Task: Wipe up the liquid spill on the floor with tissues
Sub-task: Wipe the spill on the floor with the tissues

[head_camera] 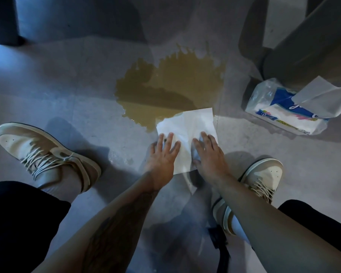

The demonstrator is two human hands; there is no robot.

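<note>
A brown liquid spill (pixel 169 85) spreads over the grey floor in the middle of the head view. A white tissue (pixel 187 125) lies flat on the floor, its far edge over the near right rim of the puddle. My left hand (pixel 162 154) presses flat on the tissue's near left part, fingers spread. My right hand (pixel 209 154) presses flat on its near right part, fingers also spread. Neither hand grips the sheet.
A plastic tissue pack (pixel 280 111) with one sheet sticking up lies on the floor at the right. Behind it stands a dark bin or furniture base (pixel 303 56). My two beige sneakers (pixel 45 154) (pixel 264 178) flank the hands. Small wet drops (pixel 126 160) lie near the left hand.
</note>
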